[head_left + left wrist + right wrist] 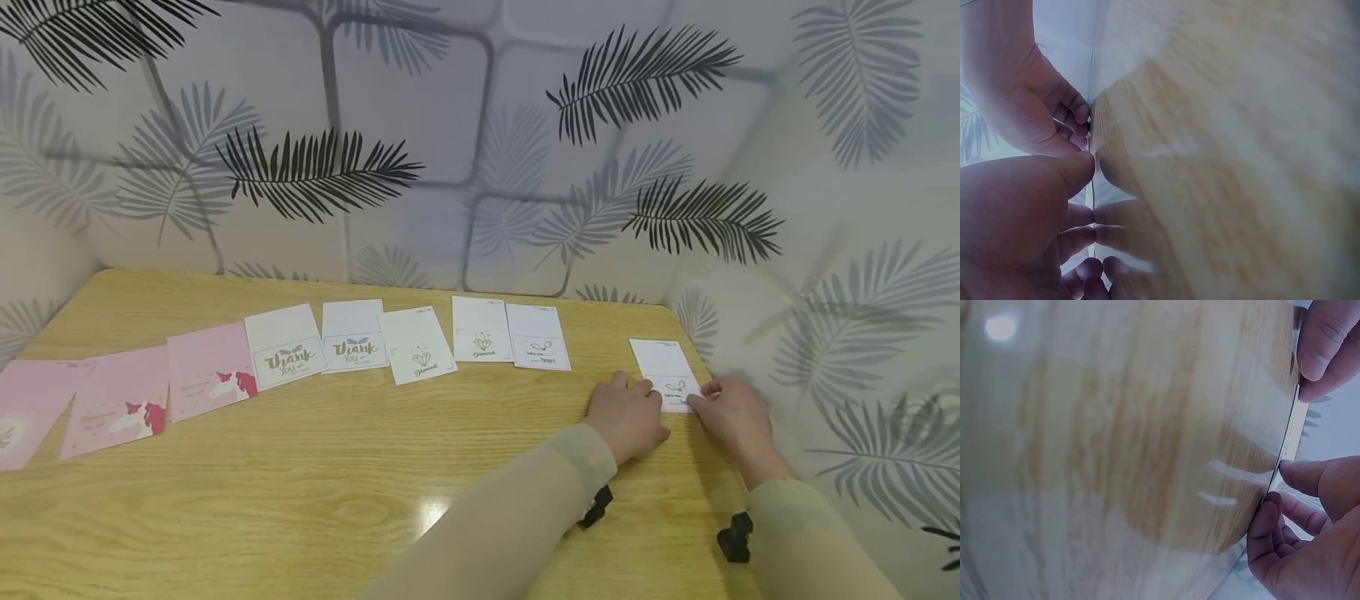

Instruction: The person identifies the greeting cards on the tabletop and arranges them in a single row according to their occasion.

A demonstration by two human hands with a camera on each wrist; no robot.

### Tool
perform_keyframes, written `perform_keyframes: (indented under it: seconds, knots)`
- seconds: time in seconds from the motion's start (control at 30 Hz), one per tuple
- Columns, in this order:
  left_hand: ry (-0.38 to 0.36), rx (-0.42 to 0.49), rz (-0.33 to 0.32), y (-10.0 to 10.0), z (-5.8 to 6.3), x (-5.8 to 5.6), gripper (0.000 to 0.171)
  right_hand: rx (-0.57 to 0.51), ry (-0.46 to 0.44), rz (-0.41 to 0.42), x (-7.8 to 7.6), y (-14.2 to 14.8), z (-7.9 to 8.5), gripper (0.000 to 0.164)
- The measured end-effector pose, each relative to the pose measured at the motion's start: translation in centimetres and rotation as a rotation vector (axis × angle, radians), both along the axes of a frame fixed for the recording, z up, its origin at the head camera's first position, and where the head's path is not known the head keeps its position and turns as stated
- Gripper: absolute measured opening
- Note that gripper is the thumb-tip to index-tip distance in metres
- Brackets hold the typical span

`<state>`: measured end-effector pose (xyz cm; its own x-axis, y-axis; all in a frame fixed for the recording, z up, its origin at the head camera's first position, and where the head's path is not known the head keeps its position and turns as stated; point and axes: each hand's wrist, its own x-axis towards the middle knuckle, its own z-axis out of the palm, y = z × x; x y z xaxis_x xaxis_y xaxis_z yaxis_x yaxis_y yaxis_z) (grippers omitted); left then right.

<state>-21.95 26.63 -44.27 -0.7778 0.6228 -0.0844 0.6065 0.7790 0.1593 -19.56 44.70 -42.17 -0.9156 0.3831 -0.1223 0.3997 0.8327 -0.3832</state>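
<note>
A white folded-style card (660, 358) with a small winged drawing and the word "heart" lies near the table's right edge, between both hands. My left hand (627, 418) rests at its left side, fingertips down on the tabletop and one finger over the card's edge. On the other side my right hand (735, 418) pinches the card's lower right edge, its thumb on the printed face. Seen low from the right wrist, the card (1286, 434) is a thin line running between the left hand (1332, 347) and the right hand (1316, 531).
Further left stands a row of laid-out cards: a matching heart card (540, 333), two diamond cards (480, 321), two "Thank You" cards (285, 333) and several pink cards (213, 367). A patterned wall (420, 233) borders the wooden table (300, 500) at the back and right.
</note>
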Motion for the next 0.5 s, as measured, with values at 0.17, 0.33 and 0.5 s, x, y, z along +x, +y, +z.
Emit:
perform_keyframes:
  seconds: [0.17, 0.33, 0.5]
  knots:
    - [0.008, 0.016, -0.006, -1.2, 1.1, 0.8, 0.053, -0.007, -0.005, -0.006, 0.0, -0.3, 0.1, 0.041]
    - [0.010, 0.033, -0.006, -2.0, 2.0, 1.4, 0.059, -0.027, -0.004, -0.013, 0.1, -0.4, 0.4, 0.042]
    - [-0.043, 0.078, -0.030, -2.1, 2.4, 1.4, 0.060, -0.042, 0.002, -0.001, 0.4, -0.4, 0.9, 0.047]
